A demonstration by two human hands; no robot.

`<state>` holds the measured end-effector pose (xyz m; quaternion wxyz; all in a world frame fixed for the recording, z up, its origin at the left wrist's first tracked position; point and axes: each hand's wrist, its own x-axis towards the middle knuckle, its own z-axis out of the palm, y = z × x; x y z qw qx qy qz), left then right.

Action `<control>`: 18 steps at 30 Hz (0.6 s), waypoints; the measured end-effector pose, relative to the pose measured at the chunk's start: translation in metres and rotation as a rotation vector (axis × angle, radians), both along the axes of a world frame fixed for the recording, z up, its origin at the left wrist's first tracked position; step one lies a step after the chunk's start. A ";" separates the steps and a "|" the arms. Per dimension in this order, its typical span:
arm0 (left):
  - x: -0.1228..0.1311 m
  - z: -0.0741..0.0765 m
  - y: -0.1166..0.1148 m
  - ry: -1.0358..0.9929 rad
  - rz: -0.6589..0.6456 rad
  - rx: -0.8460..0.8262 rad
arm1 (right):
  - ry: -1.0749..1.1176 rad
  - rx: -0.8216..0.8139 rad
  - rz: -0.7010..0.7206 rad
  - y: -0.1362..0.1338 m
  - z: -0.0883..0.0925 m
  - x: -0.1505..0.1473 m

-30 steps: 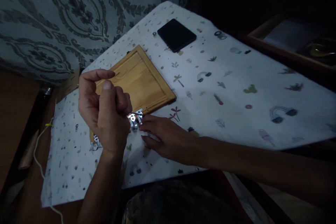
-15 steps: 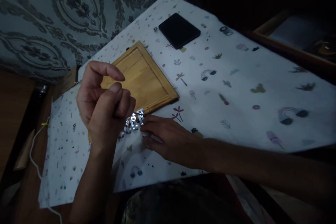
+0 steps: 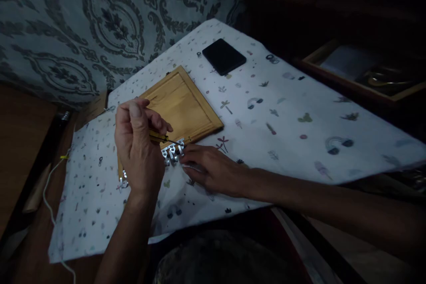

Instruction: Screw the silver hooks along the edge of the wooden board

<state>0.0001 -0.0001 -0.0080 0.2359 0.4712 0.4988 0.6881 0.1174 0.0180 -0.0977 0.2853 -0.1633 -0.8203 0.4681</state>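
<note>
My left hand (image 3: pixel 140 151) is closed around a screwdriver (image 3: pixel 157 136) with a yellow and black handle, its fingers partly curled. The screwdriver's thin shaft points right, to the end of a shiny metal hook rail (image 3: pixel 172 153) at the near edge of a framed wooden board (image 3: pixel 183 106). The board lies flat on the table, partly hidden behind my left hand. Against the rail's right end, the fingertips of my right hand (image 3: pixel 209 166) are pinched together on the last hook. Whether the tip sits in a screw is too small to tell.
A white patterned cloth covers the table (image 3: pixel 286 142). A black flat tablet-like device (image 3: pixel 224 56) lies beyond the board. Cardboard (image 3: pixel 91 111) stands at the back left, and a white cable (image 3: pixel 46 204) hangs down the left side. An open drawer (image 3: pixel 353 71) is at the right.
My left hand has lowered and turned, so the screwdriver now shows with its shaft at the hook rail. My right hand stays at the rail's end. The camera view has shifted slightly.
</note>
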 end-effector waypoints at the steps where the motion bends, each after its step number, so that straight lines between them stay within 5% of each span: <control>1: 0.002 -0.001 -0.001 -0.030 -0.002 0.015 | 0.008 0.001 0.003 0.000 -0.001 0.000; 18: 0.013 -0.007 0.011 -0.033 -0.041 0.069 | -0.009 -0.036 0.020 0.000 0.003 0.002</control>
